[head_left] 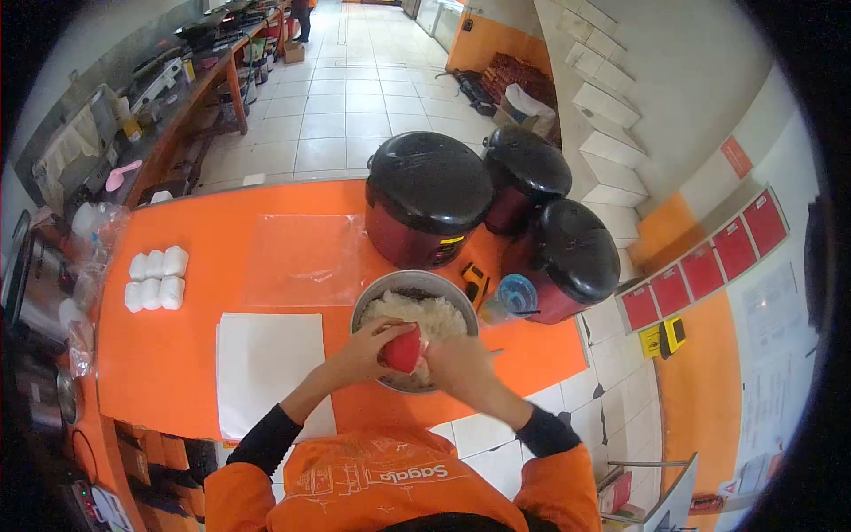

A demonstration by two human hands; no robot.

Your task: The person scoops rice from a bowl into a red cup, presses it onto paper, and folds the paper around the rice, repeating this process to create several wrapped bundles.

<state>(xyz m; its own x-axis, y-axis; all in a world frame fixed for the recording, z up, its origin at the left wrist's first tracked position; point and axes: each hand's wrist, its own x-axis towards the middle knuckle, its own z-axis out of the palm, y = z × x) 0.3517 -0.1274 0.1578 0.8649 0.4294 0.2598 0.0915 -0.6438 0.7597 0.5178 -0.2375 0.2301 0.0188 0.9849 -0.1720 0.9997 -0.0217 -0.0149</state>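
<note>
A metal pot of white rice (443,310) stands at the front of the orange table, its rim (470,306) close to my body. Over the pot my left hand (365,350) is wrapped round a small red cup (403,348), which is tilted with its mouth toward my right hand. My right hand (459,368) is closed beside the cup, above the rice. What its fingers hold is hidden from here, though a thin light tip shows past the knuckles. White paper sheets (270,372) lie left of the pot.
Three dark red rice cookers with black lids (430,177) stand behind and right of the pot. Nearby are a blue-rimmed clear cup (516,294) and a yellow-black tool (475,284). Several white wrapped packets (158,277) and a clear plastic sheet (301,260) lie on the orange table (195,239).
</note>
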